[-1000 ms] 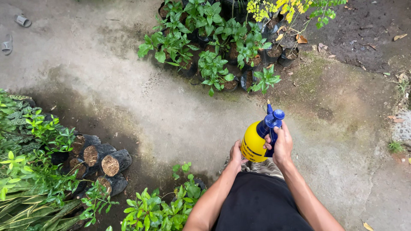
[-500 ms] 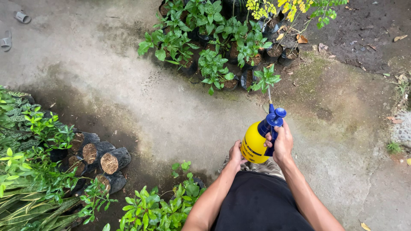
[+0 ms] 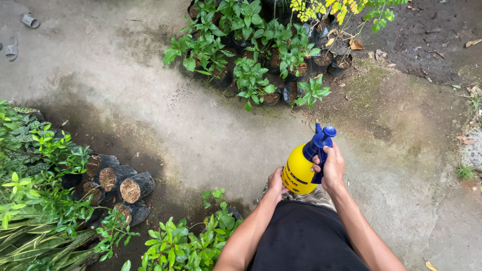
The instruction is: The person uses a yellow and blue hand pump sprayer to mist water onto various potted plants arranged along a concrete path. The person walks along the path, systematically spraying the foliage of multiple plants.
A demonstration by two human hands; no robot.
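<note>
- Yellow, smooth and rounded, the plastic spray bottle (image 3: 298,172) sits just in front of the person's waist, near the middle-right of the scene, topped by a blue pump head (image 3: 321,142) that points away toward the far plants.
- Right hand (image 3: 331,168) wraps closed around the blue handle, fingers curled over the trigger side; the forearm runs straight down to the near edge, where it is cut off.
- Left hand (image 3: 275,183) is cupped against the bottle's lower left side, supporting it; its fingers are mostly hidden behind the yellow body, so how tightly they close cannot be told.
- Black shirt (image 3: 304,241) fills the near edge, with a strip of patterned cloth just above it.
- Rough, damp concrete ground (image 3: 165,125) spreads around, mottled grey and streaked with dark moss.
- Far off, leafy seedlings (image 3: 251,75) stand in black soft bags, clustered tightly.
- At the left, tipped black bags (image 3: 123,183) show round faces of fibrous brown soil, partly buried under green foliage.
- Two grey sandals (image 3: 20,32) lie at the far left, one cut by the edge.
</note>
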